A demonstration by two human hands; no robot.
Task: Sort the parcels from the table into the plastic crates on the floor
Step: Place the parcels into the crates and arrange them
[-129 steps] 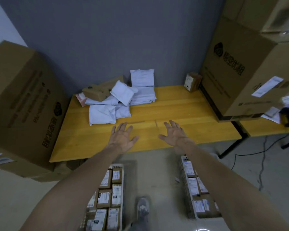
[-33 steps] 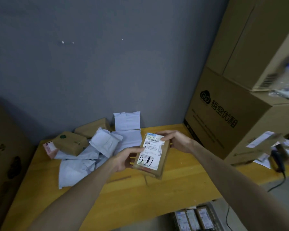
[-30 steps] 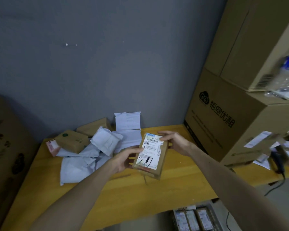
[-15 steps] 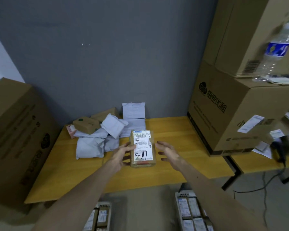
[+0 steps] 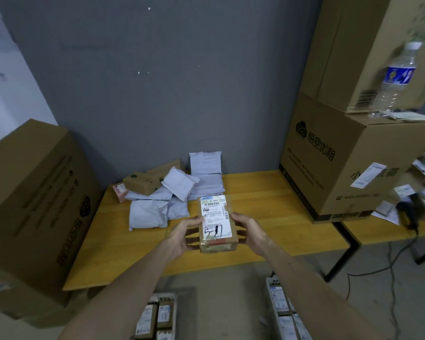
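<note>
- The left hand (image 5: pixel 182 235) and the right hand (image 5: pixel 249 231) are gripping a small brown box (image 5: pixel 217 224) between them. Each is taking one long side, with fingers curling round the edges and the label facing up.
- The box is hanging just above the front edge of the counter (image 5: pixel 268 192), near its middle. Its long axis is running away from the person toward the back edge, and both hands are equally near it.
- Two crates are sitting on the floor below: the left crate (image 5: pixel 174 296) under the left forearm and the right crate (image 5: pixel 270 284) under the right. The box is hovering between and above them, so the drop is probably going down and to one side. Which side depends on the label, and I cannot tell that from here.
- The unsorted parcels (image 5: pixel 157 200), white bags and brown boxes, are lying heaped near the counter's back left corner.
- A grey wall (image 5: pixel 169 94) is closing off the back. Large cartons (image 5: pixel 349 163) are crowding both ends, and a water bottle (image 5: pixel 398 79) is standing on the right stack.
</note>
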